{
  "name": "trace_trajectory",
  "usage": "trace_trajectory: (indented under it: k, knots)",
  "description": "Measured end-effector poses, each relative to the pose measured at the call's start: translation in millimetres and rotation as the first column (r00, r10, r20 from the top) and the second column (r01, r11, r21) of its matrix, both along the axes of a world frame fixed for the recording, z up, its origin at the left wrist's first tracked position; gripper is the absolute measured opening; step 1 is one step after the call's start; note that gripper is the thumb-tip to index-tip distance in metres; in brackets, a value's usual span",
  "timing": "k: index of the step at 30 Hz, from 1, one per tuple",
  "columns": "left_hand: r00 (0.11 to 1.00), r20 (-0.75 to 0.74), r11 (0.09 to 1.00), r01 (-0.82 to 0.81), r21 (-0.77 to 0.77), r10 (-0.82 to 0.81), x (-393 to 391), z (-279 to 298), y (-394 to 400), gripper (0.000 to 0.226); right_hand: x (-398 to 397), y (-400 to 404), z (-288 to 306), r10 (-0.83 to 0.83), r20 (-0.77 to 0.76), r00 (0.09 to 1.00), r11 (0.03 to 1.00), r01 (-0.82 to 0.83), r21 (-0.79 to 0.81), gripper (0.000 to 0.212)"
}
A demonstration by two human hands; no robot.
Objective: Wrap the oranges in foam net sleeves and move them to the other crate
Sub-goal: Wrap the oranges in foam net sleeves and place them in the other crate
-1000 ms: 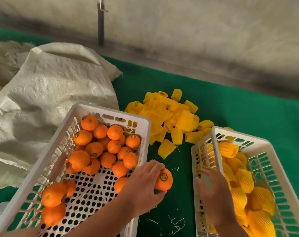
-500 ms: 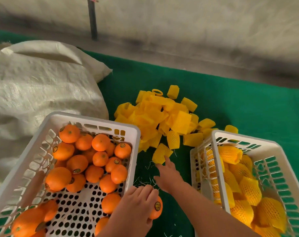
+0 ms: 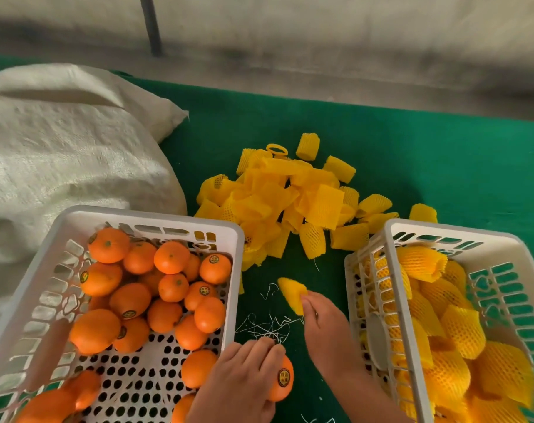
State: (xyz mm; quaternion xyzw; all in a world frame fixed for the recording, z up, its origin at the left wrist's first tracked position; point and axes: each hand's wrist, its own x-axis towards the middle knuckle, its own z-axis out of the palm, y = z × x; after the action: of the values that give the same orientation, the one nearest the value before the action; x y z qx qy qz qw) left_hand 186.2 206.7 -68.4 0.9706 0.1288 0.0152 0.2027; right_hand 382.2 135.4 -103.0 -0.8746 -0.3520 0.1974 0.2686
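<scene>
My left hand (image 3: 244,380) grips a bare orange (image 3: 282,383) with a round sticker, low between the two crates. My right hand (image 3: 323,325) pinches one yellow foam net sleeve (image 3: 291,293) just above the green cloth, a little nearer than the pile of loose sleeves (image 3: 293,199). The white left crate (image 3: 155,216) holds several bare oranges (image 3: 131,300). In the white right crate (image 3: 372,303) lie several oranges wrapped in yellow netting (image 3: 455,328).
A big white woven sack (image 3: 61,148) lies at the left behind the left crate. The green cloth (image 3: 412,154) covers the table up to a grey floor and wall beyond. Thin white foam scraps (image 3: 268,328) lie between the crates.
My right hand left the right crate, reached toward the sleeve pile and now pinches one sleeve, drawn back a little. My left hand kept hold of the orange. The view tilted down.
</scene>
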Motion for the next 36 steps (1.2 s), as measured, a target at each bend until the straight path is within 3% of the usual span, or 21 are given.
trace_trajectory:
  k: [4,12,20,24,30,36]
  knots:
    - [0.999,0.000,0.997,-0.054,-0.048,0.054,-4.7,6.0,-9.4,0.077,-27.0,-47.7,30.6,-0.072,-0.003,0.997,0.996,0.072,0.043,0.019]
    - [0.988,-0.082,0.992,-0.126,0.032,0.128,-13.9,35.3,-17.5,0.069,-58.3,-91.7,61.0,-0.007,0.103,0.995,1.000,0.005,0.014,0.022]
    - [0.984,-0.112,0.990,0.140,0.005,-0.139,-21.1,69.7,-42.8,0.086,-63.9,-118.1,93.3,0.279,0.186,0.942,0.960,-0.271,-0.069,0.020]
    - [0.944,-0.181,0.947,0.298,0.121,-0.274,-16.7,88.5,-66.0,0.074,-66.9,-128.6,103.8,0.383,0.148,0.912,0.924,-0.378,-0.066,0.010]
    - [0.901,-0.405,0.946,0.252,0.203,-0.153,-12.0,103.3,-95.2,0.082,-73.3,-135.2,106.3,0.416,0.166,0.894,0.909,-0.415,-0.044,0.022]
    - [0.929,-0.366,0.979,0.130,0.159,-0.064,-13.0,104.9,-103.8,0.085,-68.8,-137.8,109.2,0.328,0.213,0.920,0.942,-0.336,0.003,0.020]
